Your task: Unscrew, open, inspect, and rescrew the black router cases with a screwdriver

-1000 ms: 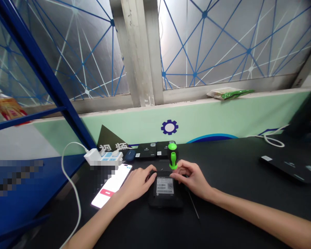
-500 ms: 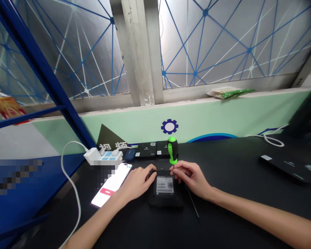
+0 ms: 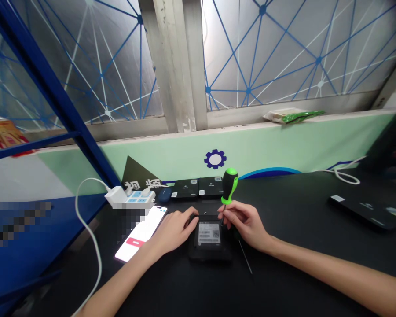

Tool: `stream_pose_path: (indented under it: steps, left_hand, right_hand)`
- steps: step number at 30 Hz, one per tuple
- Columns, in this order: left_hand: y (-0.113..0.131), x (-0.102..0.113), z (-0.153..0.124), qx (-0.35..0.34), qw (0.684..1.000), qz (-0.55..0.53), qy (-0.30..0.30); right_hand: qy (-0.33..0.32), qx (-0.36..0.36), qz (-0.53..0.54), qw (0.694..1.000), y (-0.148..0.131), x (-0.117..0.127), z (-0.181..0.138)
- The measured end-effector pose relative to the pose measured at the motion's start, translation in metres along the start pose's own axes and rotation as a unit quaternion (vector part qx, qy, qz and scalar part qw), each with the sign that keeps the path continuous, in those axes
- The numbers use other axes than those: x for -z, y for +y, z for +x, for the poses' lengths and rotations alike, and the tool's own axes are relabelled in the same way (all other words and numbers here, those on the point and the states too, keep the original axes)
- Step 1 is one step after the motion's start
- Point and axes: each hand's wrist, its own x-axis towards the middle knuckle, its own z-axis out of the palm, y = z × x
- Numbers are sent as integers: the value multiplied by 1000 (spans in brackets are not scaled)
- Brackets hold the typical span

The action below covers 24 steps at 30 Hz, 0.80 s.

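Observation:
A small black device [image 3: 210, 242] with a white label lies on the black table [image 3: 284, 273] in front of me. My left hand [image 3: 173, 229] rests on its left edge, fingers curled against the far left corner. My right hand [image 3: 242, 222] pinches the shaft of a green and black screwdriver [image 3: 229, 186], whose tip stands at the device's far right corner. The handle leans a little to the right.
A lit phone [image 3: 141, 232] lies left of the device, a white power strip [image 3: 130, 197] with a cable behind it. Two black boxes [image 3: 198, 188] sit by the wall. A thin dark rod [image 3: 245, 257] lies right of the device. Another flat black device [image 3: 366, 210] lies far right.
The screwdriver handle has risen slightly and tilted to the right. My right fingers have shifted on the shaft. My left hand has stayed on the device.

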Motion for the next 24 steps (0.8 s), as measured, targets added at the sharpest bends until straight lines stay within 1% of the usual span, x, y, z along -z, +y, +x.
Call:
stream_pose_path:
  steps: [8, 14, 20, 24]
  left_hand:
    - [-4, -3, 1, -6, 1000, 1, 3]
    - [-3, -2, 1, -7, 1000, 0, 3]
    - [-4, -3, 1, -3, 1000, 1, 14]
    - [-5, -4, 1, -4, 1000, 3, 22]
  right_hand:
    - [46, 20, 10, 999, 2, 0, 0]
    - [61, 12, -8, 998, -1, 1, 4]
    - [58, -17, -7, 998, -1, 2, 6]
    - [22, -13, -30, 999, -3, 6, 4]
